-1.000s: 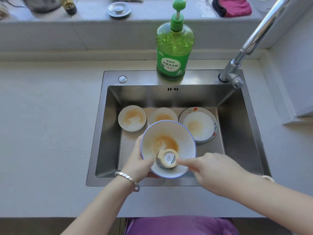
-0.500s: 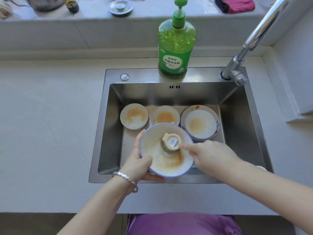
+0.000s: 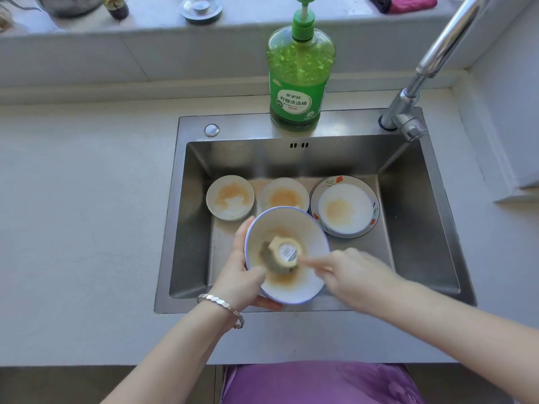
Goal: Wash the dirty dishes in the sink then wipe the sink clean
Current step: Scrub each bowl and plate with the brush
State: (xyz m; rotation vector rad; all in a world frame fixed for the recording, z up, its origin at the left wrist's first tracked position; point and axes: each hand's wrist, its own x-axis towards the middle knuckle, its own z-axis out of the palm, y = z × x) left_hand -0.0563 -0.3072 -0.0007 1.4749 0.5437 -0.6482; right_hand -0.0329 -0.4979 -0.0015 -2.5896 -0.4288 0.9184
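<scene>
The left hand [image 3: 239,277] grips a blue-rimmed bowl [image 3: 309,237] by its left rim, fingers underneath, holding it tilted over the near half of the sink [image 3: 423,228]. The right hand [image 3: 355,275], blurred, holds a round scrubber [image 3: 284,253] in its fingertips against the bowl's stained inside. Farther back on the sink floor, a left small bowl [image 3: 230,198], a middle small bowl [image 3: 284,193] and a flowered plate [image 3: 344,207] lie in a row, all stained. A green soap bottle [image 3: 300,80] stands on the far ledge, and the faucet [image 3: 414,91] is at the far right.

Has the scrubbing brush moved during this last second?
Yes. Against the middle small bowl resting in the sink, the brush first swept toward it, then back a little toward the near edge.
</scene>
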